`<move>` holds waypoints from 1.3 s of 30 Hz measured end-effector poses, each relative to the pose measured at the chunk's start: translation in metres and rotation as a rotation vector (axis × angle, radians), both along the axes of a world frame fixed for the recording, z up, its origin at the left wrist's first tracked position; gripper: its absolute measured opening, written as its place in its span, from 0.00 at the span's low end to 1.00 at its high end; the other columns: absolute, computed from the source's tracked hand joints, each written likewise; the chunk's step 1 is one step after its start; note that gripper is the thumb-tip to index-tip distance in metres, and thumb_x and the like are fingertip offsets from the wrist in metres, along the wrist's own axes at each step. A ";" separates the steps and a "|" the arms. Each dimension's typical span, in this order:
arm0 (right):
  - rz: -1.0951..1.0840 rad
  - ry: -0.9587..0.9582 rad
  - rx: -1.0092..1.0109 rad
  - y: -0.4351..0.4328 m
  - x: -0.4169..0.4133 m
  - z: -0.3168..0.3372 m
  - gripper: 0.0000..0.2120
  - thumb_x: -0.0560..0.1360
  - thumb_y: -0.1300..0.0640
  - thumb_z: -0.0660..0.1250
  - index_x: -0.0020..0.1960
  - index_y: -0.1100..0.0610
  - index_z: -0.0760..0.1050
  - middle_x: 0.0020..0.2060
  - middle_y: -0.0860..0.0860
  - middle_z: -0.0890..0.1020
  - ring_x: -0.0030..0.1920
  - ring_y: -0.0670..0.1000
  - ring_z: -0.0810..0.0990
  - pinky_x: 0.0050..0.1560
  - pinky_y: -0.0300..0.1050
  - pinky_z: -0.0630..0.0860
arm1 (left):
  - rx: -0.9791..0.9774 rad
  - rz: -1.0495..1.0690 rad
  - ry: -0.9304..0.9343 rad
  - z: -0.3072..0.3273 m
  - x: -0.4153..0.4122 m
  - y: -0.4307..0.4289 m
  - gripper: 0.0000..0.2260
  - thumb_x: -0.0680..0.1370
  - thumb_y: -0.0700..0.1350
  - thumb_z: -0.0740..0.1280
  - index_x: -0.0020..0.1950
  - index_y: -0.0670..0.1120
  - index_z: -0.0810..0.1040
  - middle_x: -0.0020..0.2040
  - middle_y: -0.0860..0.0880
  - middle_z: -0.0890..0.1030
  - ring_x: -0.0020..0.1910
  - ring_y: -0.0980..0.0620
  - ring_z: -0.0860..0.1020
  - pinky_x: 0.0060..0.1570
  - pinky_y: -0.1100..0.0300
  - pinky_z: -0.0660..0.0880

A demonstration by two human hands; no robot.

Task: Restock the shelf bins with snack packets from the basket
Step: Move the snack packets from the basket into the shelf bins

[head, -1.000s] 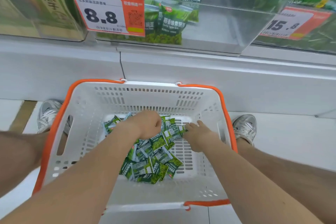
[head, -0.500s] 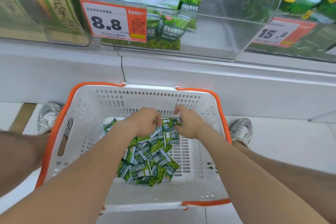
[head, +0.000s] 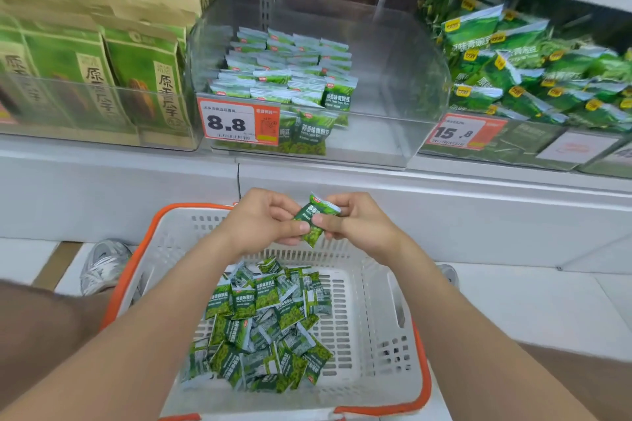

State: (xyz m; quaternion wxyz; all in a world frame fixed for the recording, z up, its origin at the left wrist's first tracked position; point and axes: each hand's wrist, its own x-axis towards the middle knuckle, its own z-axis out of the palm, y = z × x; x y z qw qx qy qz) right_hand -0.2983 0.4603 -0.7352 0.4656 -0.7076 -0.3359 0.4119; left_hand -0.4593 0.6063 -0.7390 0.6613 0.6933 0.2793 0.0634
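Green packet, partly covered, pinched between left hand and right hand.

head cam | worn, faces forward-down | close above basket | shelf bin just ahead

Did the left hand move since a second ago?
Yes. The left hand rose from inside the white orange-rimmed plastic basket to its far rim, pinching a small green snack packet.

Glossy foil snack packets, perforated white plastic basket, clear smooth plastic bin, matt paper bags.
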 end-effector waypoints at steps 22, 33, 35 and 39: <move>-0.434 -0.954 0.109 0.052 0.042 0.161 0.15 0.77 0.50 0.74 0.62 0.49 0.78 0.57 0.49 0.82 0.60 0.58 0.78 0.56 0.46 0.70 | 1.386 0.268 -0.192 0.120 0.038 0.018 0.24 0.73 0.54 0.74 0.68 0.53 0.78 0.64 0.52 0.80 0.65 0.44 0.74 0.65 0.44 0.69; -0.163 -0.885 -0.344 0.106 0.067 0.172 0.27 0.72 0.53 0.81 0.66 0.59 0.75 0.65 0.59 0.75 0.67 0.57 0.72 0.53 0.45 0.69 | 1.586 0.164 0.050 0.105 0.041 0.022 0.23 0.69 0.49 0.73 0.64 0.56 0.78 0.59 0.56 0.83 0.57 0.45 0.77 0.55 0.47 0.64; -0.171 -0.890 -0.363 0.109 0.067 0.171 0.24 0.71 0.56 0.81 0.64 0.61 0.77 0.60 0.60 0.79 0.64 0.57 0.73 0.52 0.47 0.74 | 1.588 0.160 0.042 0.105 0.040 0.022 0.23 0.70 0.49 0.73 0.65 0.57 0.78 0.59 0.56 0.82 0.57 0.46 0.77 0.56 0.48 0.63; -0.233 -0.871 -0.350 0.113 0.064 0.169 0.29 0.67 0.57 0.84 0.63 0.63 0.76 0.45 0.56 0.75 0.58 0.61 0.81 0.56 0.58 0.82 | 1.578 0.138 0.047 0.106 0.039 0.025 0.22 0.71 0.50 0.72 0.65 0.57 0.77 0.59 0.57 0.82 0.57 0.46 0.77 0.56 0.50 0.62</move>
